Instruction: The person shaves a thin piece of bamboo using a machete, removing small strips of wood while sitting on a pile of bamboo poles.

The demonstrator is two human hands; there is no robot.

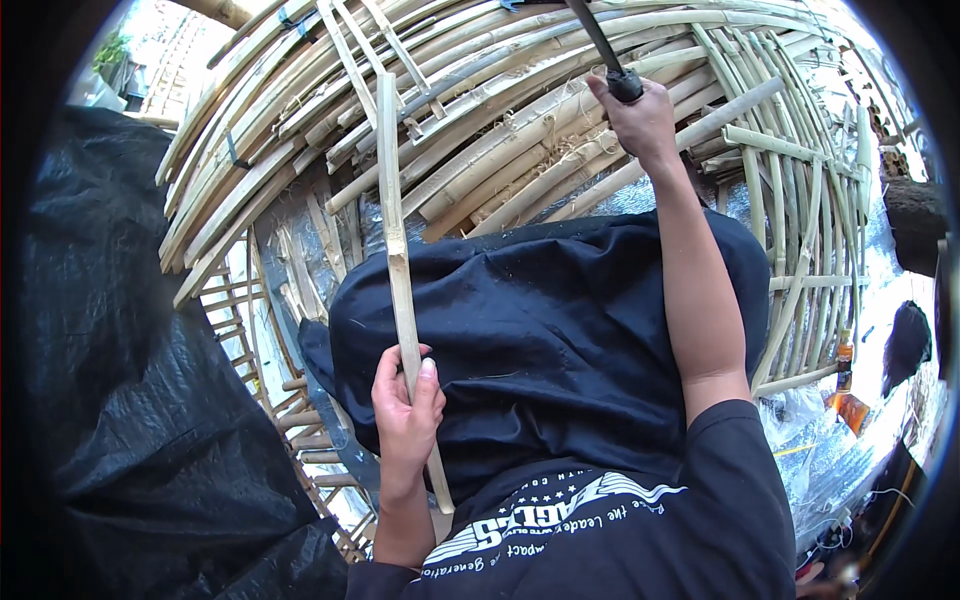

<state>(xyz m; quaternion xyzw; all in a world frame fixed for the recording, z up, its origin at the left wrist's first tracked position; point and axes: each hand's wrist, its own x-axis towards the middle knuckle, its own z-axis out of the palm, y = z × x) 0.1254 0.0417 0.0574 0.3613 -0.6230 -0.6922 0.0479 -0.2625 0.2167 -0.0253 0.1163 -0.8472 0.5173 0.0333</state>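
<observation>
My left hand (408, 405) is closed round the lower part of a long split bamboo strip (394, 200). The strip stands nearly straight up the view, with a node about midway, and its lower end is near my shirt. Dark cloth (540, 330) covers my lap beneath it. Farther off to the right, my right hand (642, 118) grips the black handle of a machete (598, 38). Its narrow dark blade points away from me and runs out of view at the top. The blade is apart from the strip.
Stacked bamboo strips (520, 130) with curly shavings lie beyond my lap. A bamboo lattice panel (790, 190) is at right, near a small bottle (845, 360). Black plastic sheeting (150, 380) hangs at left beside bamboo slats (315, 440).
</observation>
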